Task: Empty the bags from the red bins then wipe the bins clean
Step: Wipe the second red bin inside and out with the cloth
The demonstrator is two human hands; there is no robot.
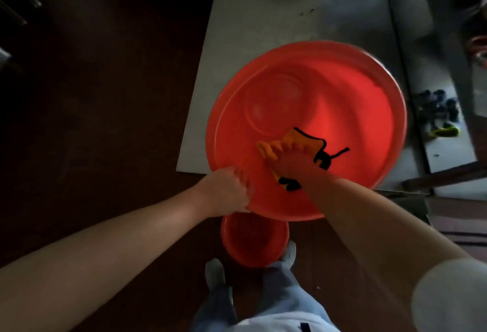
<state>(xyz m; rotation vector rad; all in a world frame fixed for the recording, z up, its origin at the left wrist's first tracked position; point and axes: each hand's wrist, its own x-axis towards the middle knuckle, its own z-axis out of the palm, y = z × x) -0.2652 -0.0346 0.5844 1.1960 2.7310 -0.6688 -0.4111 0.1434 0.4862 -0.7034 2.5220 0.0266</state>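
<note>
Below the big red basin (342,81), a smaller bin (253,239) sits beside shoes (214,271).

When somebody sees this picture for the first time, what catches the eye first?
The large red bin fills the centre, overhanging the near edge of the grey table. Inside it the right hand presses an orange cloth with black trim, and the left hand grips the near rim. A smaller red bin stands on the floor below.
</note>
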